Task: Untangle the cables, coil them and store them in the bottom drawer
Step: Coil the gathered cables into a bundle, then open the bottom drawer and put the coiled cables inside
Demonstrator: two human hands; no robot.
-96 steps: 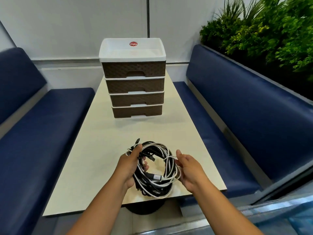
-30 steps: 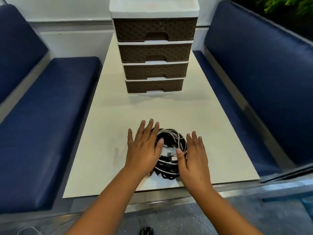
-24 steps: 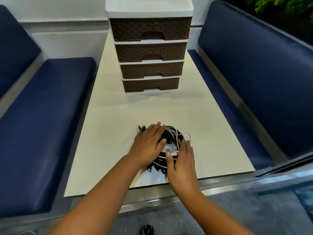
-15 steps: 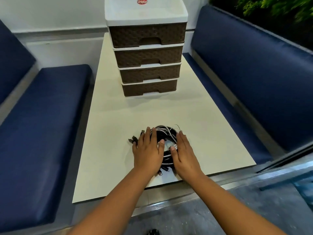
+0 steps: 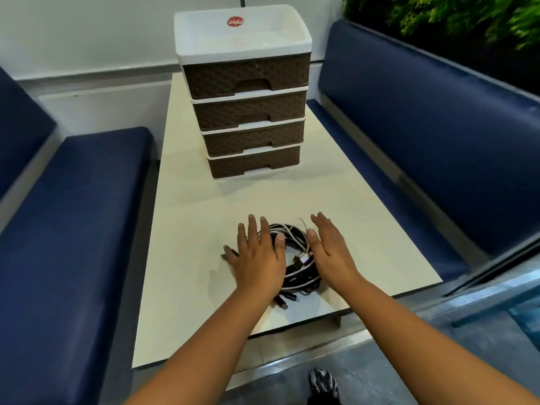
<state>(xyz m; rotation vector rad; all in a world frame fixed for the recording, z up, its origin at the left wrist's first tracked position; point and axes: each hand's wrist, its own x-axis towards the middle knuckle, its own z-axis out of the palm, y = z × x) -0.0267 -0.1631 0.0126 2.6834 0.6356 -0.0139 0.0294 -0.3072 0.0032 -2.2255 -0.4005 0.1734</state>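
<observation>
Cable bundle (image 5: 295, 258) on bench (image 5: 187, 229). L hand (image 5: 257, 258) & R hand (image 5: 331, 254) flank it, fingers straight, flat, gripping nothing. Bottom drawer (image 5: 254, 165) closed.

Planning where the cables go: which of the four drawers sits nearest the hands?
The bottom brown woven-pattern drawer, lowest in the stack, resting on the cream table.

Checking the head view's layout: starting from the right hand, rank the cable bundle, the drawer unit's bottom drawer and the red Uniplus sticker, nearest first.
1. Tangled black and white cable bundle: beside the right hand, toward the left hand.
2. Brown woven-pattern bottom drawer: farther back on the table, closed.
3. Round red Uniplus sticker: on the unit's white top.
</observation>
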